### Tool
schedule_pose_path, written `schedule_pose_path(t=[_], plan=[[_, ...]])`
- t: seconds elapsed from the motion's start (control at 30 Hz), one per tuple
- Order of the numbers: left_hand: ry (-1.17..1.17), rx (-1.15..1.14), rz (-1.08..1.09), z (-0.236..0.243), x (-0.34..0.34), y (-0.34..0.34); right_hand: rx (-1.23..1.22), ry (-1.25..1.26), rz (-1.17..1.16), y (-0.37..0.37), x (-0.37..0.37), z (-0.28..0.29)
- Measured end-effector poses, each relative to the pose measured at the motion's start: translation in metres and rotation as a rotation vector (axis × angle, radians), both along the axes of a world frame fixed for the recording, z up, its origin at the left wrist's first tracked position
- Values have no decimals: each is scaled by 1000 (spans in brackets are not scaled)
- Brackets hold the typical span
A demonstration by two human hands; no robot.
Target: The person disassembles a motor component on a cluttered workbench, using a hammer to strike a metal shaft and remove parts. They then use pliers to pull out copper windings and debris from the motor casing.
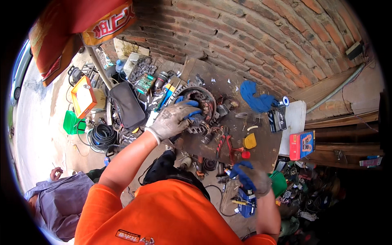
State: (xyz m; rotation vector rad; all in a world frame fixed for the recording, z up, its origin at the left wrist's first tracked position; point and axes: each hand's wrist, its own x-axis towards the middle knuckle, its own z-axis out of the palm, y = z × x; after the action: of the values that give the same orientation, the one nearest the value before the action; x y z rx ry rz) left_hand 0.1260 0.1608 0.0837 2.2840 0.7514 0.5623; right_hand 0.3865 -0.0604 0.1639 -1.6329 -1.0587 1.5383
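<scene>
- Round metal housing [207, 99]: on the worktable [267, 146], near its middle, open side up; interior dark and cluttered. From where I stand, inner detail too small to read.
- Left hand [173, 116], gloved: laid over the housing's left side, fingers bent inward across it. Tips hidden; cannot tell whether they grip a part or merely rest.
- Judgement: a palm braced on the outer wall should steady it better than fingertips inside; rough edges may snag glove fabric.
- Red-handled tool [221, 146]: lies just in front of the housing; best kept there, within reach yet clear of the wrist.
- Right hand [256, 179], gloved: apart from the housing, past the table's near edge, blurred; cannot tell if its fingers hold anything.
- Yellow container [250, 141]: near that edge; mind the sleeve.
</scene>
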Motion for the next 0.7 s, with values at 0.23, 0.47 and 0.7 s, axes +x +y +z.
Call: schedule_pose_path(t=[0.23,0.47,0.7], plan=[[20,-49,47,-2,-1,-3,79,-266,-190,-10,52,-53],[-219,-154,58,-1,-1,0,-229,-21,-573,98,49,-200],[-474,-273,175,-1,-13,-5,-196,-562,-389,120,33,-224]])
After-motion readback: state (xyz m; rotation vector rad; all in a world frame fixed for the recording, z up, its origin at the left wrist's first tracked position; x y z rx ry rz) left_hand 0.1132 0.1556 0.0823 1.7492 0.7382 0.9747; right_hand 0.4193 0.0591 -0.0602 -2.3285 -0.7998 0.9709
